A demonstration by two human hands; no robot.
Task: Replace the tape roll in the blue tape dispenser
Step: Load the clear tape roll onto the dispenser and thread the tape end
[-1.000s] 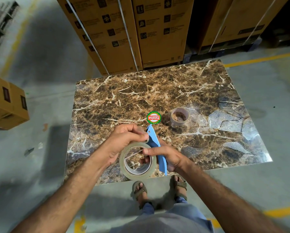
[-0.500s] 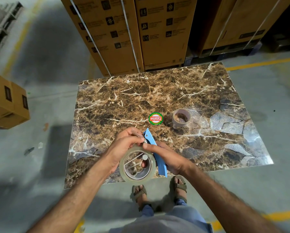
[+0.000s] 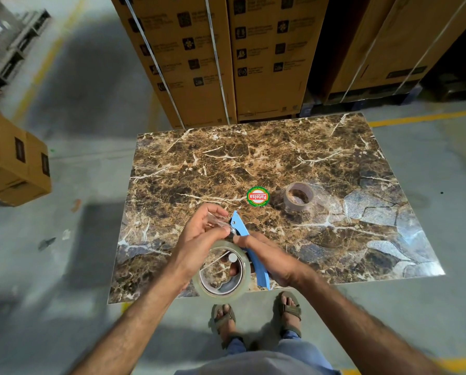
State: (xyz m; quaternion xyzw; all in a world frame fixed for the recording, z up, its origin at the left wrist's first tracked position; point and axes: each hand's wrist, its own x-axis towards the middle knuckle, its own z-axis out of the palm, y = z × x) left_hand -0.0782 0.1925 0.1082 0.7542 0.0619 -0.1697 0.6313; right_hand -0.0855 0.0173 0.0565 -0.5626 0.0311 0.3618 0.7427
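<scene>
Well, around the work there is a brown marble-patterned tabletop standing on a grey concrete floor. At twelve o'clock beyond it rise tall strapped cardboard cartons, and at nine o'clock sits a smaller stack of cardboard boxes, well apart from the table. On the tabletop, toward one o'clock from the hands, a spent tape core lies near a round green-and-red sticker; neither touches the hands. Nothing stands between the hands and the table's near edge.

The print on the cartons is too blurred to read. A clear strip of tape near the left fingertips is hard to make out against the skin, and where it ends I cannot tell. The dispenser's hub is mostly hidden behind the roll, and its handle is partly buried in the right palm.

The left hand is raised over the near edge at about six o'clock on the table, fingers pinched together on the clear tape end by the dispenser's front. The right hand is wrapped tightly round the handle of the blue tape dispenser, which tilts with its nose toward eleven o'clock. The new tape roll sits against the dispenser's left side, between both wrists, overhanging the table edge. Both forearms reach in from below, above sandalled feet.
</scene>
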